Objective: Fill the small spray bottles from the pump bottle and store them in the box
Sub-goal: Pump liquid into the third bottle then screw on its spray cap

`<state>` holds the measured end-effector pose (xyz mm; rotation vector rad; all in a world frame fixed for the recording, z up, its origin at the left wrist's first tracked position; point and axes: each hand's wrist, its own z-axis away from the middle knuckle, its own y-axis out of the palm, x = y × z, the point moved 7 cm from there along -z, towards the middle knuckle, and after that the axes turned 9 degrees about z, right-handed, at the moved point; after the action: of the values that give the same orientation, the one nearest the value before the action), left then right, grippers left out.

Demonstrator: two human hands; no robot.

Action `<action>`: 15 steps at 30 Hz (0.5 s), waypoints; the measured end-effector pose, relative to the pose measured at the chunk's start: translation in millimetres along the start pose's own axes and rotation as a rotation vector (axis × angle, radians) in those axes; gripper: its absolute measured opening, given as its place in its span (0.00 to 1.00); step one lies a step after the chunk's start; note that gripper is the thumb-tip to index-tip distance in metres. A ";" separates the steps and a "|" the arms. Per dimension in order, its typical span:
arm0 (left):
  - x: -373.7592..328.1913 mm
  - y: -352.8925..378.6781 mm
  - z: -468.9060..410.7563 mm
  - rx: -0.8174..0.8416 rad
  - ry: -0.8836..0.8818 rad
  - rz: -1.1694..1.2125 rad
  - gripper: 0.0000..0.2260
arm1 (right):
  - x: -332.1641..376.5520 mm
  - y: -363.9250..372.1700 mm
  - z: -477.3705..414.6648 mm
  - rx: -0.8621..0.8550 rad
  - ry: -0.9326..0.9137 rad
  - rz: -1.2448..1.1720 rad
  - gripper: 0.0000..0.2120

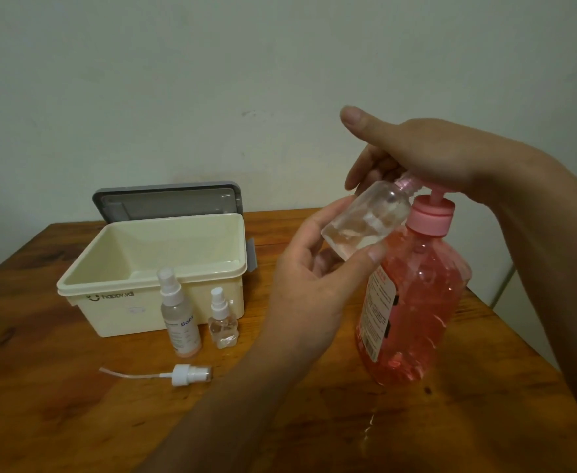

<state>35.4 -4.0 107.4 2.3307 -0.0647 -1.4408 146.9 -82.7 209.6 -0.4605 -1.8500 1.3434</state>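
Note:
My left hand point(309, 288) grips a small clear bottle point(365, 223) without its cap, tilted with its neck up under the pump's spout. My right hand point(423, 155) presses down on the pump head of the large pink pump bottle point(413, 302), palm flat, thumb raised. A loose white spray cap with its tube point(191, 374) lies on the table near the front. Two capped spray bottles stand before the box: a taller one point(179, 319) and a short one point(223, 324). The cream box point(109, 268) stands open, its grey lid point(167, 201) tipped back.
Everything sits on a wooden table point(75, 404) against a pale wall. A few wet drops point(369, 428) lie on the wood in front of the pump bottle. The table's right edge runs close behind the pump bottle.

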 end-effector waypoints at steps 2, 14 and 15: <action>-1.5 0.1 -1.8 0.002 0.012 -0.004 0.22 | 3.6 -4.8 0.6 -0.003 -0.008 0.036 0.38; 1.1 -2.2 -1.8 -0.006 0.014 -0.013 0.22 | 0.2 1.4 -2.5 0.001 -0.014 0.048 0.36; -0.1 -1.3 -2.0 -0.002 0.017 -0.015 0.22 | 1.4 -1.4 -2.1 -0.003 -0.012 0.043 0.36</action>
<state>36.9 -2.1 107.8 2.3464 -0.0416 -1.4268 147.9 -81.0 211.7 -0.4981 -1.8618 1.3745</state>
